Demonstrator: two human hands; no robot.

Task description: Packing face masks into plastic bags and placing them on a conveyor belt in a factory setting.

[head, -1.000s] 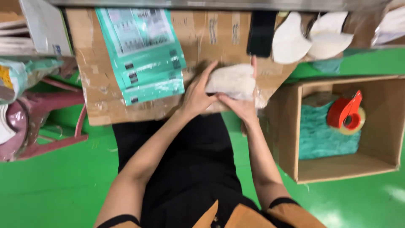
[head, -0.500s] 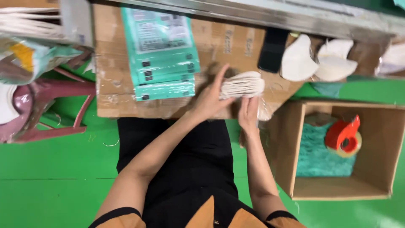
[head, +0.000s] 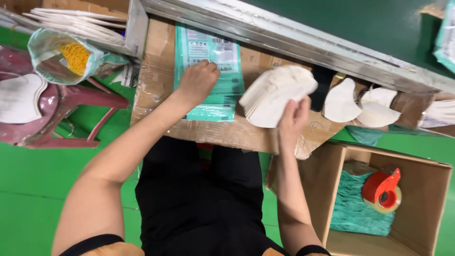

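Seated worker at a cardboard work surface (head: 156, 85). The right hand (head: 293, 118) grasps a stack of white folded masks (head: 277, 95), lifted just above the cardboard near its right part. The left hand (head: 196, 81), fingers curled, presses on a pile of teal flat pouches (head: 208, 102) lying on the cardboard's middle; whether it pinches one cannot be told. Right of the cardboard and lower, an open carton (head: 426, 189) holds teal pouches and a red tape dispenser (head: 383, 189). Left of the cardboard stands a red plastic stool (head: 85, 102).
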